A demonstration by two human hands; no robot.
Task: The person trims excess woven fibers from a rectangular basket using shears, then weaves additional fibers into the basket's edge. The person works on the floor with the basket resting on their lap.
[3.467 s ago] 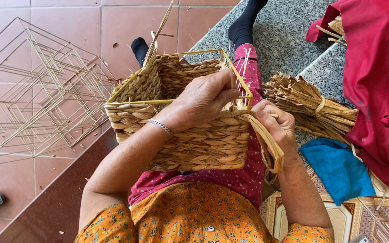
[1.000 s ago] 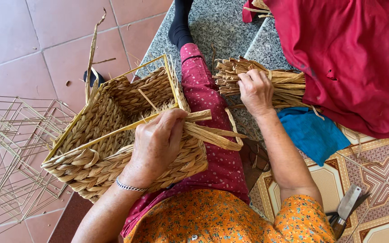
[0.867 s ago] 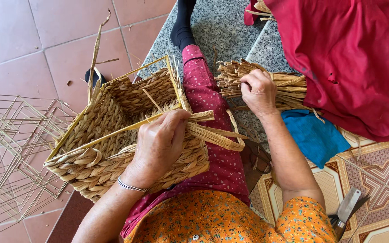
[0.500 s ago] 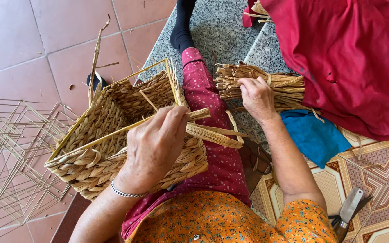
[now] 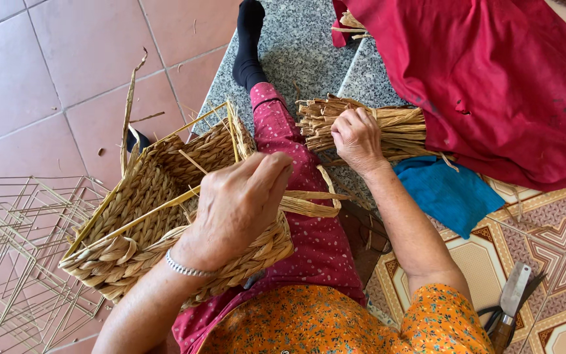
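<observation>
A half-woven straw basket [image 5: 145, 216] on a wire frame rests on my lap, tilted to the left. My left hand [image 5: 240, 200] grips its near rim, pinning several loose flat straw strands [image 5: 312, 203] that stick out to the right. My right hand [image 5: 356, 136] reaches out to a bundle of dry straw [image 5: 397, 128] lying on the grey stone step, with its fingers closed on the strands at the bundle's near end.
Bare wire basket frames [image 5: 14, 249] lie on the tiled floor at left. A red cloth [image 5: 492, 85] covers the straw's far end, with a blue cloth [image 5: 447, 193] beside it. A knife and scissors [image 5: 509, 305] lie on patterned tiles at lower right.
My right hand left the basket's edge and reached to the straw bundle, then settled on its end. The basket tipped leftward while my left hand stayed on the rim.
</observation>
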